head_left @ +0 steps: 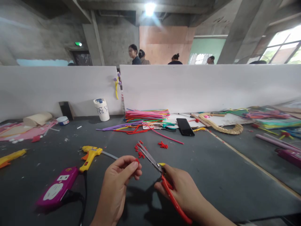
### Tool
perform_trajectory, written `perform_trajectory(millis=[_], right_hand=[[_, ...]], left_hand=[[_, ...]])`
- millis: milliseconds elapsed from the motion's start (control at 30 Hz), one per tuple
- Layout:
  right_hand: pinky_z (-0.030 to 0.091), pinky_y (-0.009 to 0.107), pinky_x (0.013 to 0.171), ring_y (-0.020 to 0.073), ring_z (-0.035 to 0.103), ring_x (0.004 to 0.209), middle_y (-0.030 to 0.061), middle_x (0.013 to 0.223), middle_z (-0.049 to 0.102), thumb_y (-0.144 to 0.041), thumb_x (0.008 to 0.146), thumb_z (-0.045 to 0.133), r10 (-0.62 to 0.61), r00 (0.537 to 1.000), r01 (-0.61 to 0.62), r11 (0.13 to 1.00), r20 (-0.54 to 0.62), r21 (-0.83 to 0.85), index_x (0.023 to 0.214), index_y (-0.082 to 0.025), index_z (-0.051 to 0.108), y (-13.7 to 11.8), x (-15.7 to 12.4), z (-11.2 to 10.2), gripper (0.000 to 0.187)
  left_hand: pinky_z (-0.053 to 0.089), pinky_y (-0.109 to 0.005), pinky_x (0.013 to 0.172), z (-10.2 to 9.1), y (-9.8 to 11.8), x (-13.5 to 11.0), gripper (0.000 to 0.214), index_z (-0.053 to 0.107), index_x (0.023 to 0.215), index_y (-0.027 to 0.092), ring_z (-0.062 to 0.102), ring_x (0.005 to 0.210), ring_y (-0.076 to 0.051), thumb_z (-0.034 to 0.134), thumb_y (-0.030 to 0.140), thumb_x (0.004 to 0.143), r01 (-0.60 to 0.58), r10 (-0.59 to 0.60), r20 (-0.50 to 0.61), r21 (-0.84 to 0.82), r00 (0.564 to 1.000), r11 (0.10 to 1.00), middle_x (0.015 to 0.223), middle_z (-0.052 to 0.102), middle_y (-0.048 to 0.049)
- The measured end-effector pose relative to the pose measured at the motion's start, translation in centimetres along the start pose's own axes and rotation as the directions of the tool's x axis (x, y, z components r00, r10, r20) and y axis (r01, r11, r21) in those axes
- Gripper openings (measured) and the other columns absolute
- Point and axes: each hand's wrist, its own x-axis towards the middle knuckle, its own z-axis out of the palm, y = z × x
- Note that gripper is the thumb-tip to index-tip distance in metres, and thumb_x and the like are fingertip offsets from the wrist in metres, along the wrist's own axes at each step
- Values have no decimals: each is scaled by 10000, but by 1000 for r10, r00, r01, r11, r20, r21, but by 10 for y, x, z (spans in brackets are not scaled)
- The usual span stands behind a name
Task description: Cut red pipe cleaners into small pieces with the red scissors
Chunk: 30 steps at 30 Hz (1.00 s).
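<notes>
Left hand (119, 180) pinches red pipe-cleaner stub (137, 160); right hand (182, 190) grips orange-handled scissors (150, 158), blades near shut; red snippets (140, 151) lie cut on table (211, 175); pipe-cleaner bundle (147, 114) untouched behind.

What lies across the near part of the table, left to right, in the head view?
In order: purple power strip → yellow glue gun → left hand, pinching a red piece → right hand, holding the scissors → magenta item at the right edge.
</notes>
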Motion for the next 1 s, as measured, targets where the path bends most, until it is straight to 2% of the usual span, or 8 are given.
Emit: perform_trajectory(millis=[133, 300, 600, 1000], right_hand=[[238, 217, 509, 137, 456, 552, 9, 658, 548, -445, 690, 523, -64, 998, 64, 997, -10, -34, 716, -193, 449, 0, -3, 1, 264], [235, 229, 520, 147, 465, 570, 20, 664, 546, -441, 700, 494, -110, 993, 106, 989, -35, -105, 703, -188, 455, 0, -4, 3, 256], [231, 235, 509, 149, 479, 555, 21, 649, 555, -467, 721, 466, -135, 990, 129, 984, -43, -123, 709, -186, 462, 1, -6, 5, 281], [230, 235, 497, 140, 476, 535, 16, 628, 546, -476, 749, 437, -155, 987, 149, 983, -41, -109, 676, -183, 455, 0, -7, 6, 302]], left_hand=[[417, -167, 490, -1, -1, 2, 95, 616, 678, 130, 547, 513, -80, 659, 199, 630, 20, -20, 15, -35, 1000, 999, 590, 626, -4], [409, -161, 498, -2, -2, 3, 96, 627, 703, 126, 527, 522, -69, 644, 205, 650, -40, 41, 26, -61, 999, 997, 624, 616, -3], [402, -170, 504, 0, -2, 1, 81, 631, 677, 124, 512, 520, -73, 651, 191, 638, -44, 45, 56, -21, 997, 999, 602, 603, -2], [398, -169, 493, 1, 0, 1, 76, 629, 660, 124, 521, 516, -80, 647, 193, 636, -44, 43, 41, 31, 998, 999, 581, 605, -4]])
